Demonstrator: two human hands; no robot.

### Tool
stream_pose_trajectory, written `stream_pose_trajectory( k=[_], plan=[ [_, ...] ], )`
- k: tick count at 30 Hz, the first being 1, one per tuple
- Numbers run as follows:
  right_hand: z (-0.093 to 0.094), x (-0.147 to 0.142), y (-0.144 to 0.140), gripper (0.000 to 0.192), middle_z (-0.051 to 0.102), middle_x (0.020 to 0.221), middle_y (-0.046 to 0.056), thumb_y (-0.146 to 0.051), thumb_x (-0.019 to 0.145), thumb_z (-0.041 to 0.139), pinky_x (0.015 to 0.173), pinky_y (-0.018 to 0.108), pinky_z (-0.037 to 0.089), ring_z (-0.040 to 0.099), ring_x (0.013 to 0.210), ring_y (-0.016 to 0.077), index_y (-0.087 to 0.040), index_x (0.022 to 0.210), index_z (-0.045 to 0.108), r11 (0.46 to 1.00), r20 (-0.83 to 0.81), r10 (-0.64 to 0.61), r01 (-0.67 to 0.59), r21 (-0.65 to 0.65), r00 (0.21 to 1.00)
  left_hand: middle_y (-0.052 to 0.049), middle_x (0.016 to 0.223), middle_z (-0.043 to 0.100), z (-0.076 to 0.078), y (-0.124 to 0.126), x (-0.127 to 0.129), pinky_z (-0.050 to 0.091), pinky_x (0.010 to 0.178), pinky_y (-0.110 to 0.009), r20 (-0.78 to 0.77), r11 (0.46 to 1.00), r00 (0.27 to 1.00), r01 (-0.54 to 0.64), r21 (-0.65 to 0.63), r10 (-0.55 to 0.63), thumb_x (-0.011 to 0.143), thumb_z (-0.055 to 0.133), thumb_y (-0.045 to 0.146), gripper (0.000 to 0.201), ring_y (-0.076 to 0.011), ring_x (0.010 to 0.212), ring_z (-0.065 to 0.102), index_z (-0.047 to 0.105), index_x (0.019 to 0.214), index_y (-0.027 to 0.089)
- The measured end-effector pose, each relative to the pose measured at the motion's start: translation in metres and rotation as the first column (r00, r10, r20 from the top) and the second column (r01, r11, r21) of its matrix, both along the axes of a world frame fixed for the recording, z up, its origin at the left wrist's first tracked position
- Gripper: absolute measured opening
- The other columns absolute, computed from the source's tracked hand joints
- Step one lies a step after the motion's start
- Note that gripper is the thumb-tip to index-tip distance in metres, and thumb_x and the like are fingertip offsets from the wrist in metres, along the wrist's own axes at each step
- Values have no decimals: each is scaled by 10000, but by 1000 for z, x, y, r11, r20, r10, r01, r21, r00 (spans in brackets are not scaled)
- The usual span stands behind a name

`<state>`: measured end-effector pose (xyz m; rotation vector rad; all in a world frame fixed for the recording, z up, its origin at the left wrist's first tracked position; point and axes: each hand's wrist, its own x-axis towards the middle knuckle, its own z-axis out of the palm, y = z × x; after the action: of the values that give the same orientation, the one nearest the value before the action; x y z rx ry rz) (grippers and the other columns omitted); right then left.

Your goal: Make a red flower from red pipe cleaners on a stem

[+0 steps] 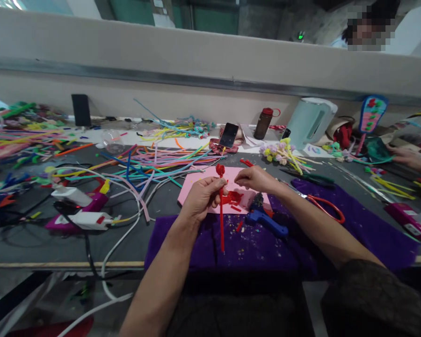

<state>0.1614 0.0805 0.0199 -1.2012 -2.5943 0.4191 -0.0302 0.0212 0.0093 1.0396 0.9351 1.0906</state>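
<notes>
One clear, rounded plastic container [112,141] has indistinct contents. The left hand [204,194] pinches one straight red stem [222,227], a bunched red flower [220,170] on top, before one pink sheet [192,181]. The right hand [255,179] has bunched fingertips; I cannot tell whether they hold anything. One blue glue gun [268,223] and one pair of red-handled scissors [328,208] follow.

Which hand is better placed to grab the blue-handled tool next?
The right hand, I'd judge: it is nearer the blue-handled tool and shows nothing clearly held, while the left hand grips the red stem.
</notes>
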Motion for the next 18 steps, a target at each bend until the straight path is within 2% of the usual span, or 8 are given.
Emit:
stream_pose_trajectory(
  k=[3,9,13,15,18],
  plan=[
    [-1,-6,15,214,697,793,40,-162,771,499,582,192,363,597,666,131,-158,870,689,995,126,27,-39,92,992,15,561,598,0,1,-1,260,291,-132,3,1000,1000,-9,-3,9,657,642,361,239,-10,316,384,584,670,130],
    [-10,-16,24,239,687,915,74,-189,787,492,647,230,359,598,799,188,-177,933,681,993,209,-1,-25,118,978,25,548,593,1,0,-3,270,306,-125,42,1000,999,24,16,-24,672,638,362,239,-5,326,392,581,649,131],
    [-17,-23,29,255,660,994,81,-206,802,495,679,226,355,578,879,190,-188,1005,649,992,229,-9,-20,124,973,16,546,592,1,0,-4,263,299,-125,60,999,998,19,25,-21,670,646,358,243,-4,322,392,586,642,124],
    [-18,-24,32,248,656,993,86,-202,803,491,671,223,351,574,878,186,-174,991,650,992,224,-5,-23,120,975,14,552,596,0,0,-4,261,296,-126,70,999,997,18,31,-20,674,645,355,241,-4,322,395,589,644,122],
    [-17,-19,31,227,674,889,73,-240,799,496,618,214,344,578,770,161,-154,926,663,995,210,19,-39,90,977,15,554,598,0,-1,-4,260,292,-128,81,999,996,21,25,-23,674,649,352,237,-7,325,403,590,652,123]
  ],
)
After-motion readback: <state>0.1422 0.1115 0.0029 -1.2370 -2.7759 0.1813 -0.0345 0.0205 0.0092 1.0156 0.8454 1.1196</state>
